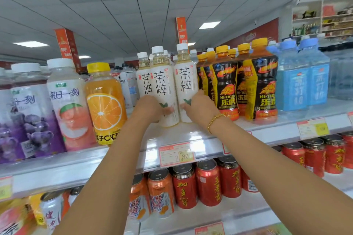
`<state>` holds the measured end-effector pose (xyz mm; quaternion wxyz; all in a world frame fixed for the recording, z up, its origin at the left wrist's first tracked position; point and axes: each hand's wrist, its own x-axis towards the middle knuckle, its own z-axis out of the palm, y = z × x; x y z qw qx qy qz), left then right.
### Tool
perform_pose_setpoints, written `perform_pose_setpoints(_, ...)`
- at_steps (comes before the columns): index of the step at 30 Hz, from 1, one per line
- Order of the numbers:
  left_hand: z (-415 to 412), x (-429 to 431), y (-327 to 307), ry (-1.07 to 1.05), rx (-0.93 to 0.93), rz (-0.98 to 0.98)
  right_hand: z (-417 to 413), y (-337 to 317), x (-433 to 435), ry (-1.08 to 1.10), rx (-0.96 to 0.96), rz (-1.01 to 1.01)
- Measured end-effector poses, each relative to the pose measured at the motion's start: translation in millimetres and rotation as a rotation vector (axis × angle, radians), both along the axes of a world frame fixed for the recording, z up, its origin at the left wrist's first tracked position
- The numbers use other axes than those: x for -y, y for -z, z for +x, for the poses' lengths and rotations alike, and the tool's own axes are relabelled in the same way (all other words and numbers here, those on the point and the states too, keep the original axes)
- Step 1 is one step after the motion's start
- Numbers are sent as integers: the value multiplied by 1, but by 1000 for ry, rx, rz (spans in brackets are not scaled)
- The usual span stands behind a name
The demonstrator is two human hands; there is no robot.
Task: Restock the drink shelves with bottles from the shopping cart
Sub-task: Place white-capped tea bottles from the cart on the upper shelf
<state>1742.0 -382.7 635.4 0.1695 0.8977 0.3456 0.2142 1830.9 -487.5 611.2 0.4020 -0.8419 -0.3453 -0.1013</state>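
Observation:
Two white-labelled tea bottles with white caps stand at the front of the top shelf [183, 135]. My left hand [150, 108] grips the lower part of the left tea bottle [162, 86], thumb across its front. My right hand [200, 108] grips the lower part of the right tea bottle [186, 82]. A third tea bottle [144, 80] stands just behind the left one, with more of the same kind further back. The shopping cart is out of view.
Left of the tea stand an orange juice bottle [105, 101], a peach drink [66, 101] and a purple grape drink [28, 116]. Right of it stand black-and-yellow energy drink bottles [263, 86] and blue water bottles [303, 82]. Red cans [208, 185] fill the shelf below.

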Motion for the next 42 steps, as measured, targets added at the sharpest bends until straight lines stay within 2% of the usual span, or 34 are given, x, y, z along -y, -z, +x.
perform_pose_setpoints(5,15,-3,3,4,62,-20,5,3,-1,83,202,-249)
perform_pose_setpoints(7,20,-3,2,-25,54,-8,8,2,-3,94,220,-278)
perform_pose_setpoints(16,34,-7,0,-39,46,120,16,2,-12,153,238,-273)
perform_pose_setpoints(24,40,-8,6,-80,81,124,15,4,-12,179,236,-267)
perform_pose_setpoints(28,29,7,2,-109,56,123,9,-1,-4,126,162,-236)
perform_pose_setpoints(30,13,24,2,-107,136,207,-5,-4,12,79,179,-216)
perform_pose_setpoints(33,-19,63,17,53,469,367,-33,-5,58,73,407,-76)
perform_pose_setpoints(34,-28,80,26,136,577,368,-42,-1,80,99,495,-5)
perform_pose_setpoints(36,-36,116,48,308,679,327,-53,11,126,154,603,123)
perform_pose_setpoints(38,-31,150,79,464,678,234,-47,36,173,179,608,169)
perform_pose_setpoints(39,-25,166,97,535,651,194,-39,53,196,198,580,126)
perform_pose_setpoints(42,3,211,163,721,486,140,-5,118,264,301,362,-153)
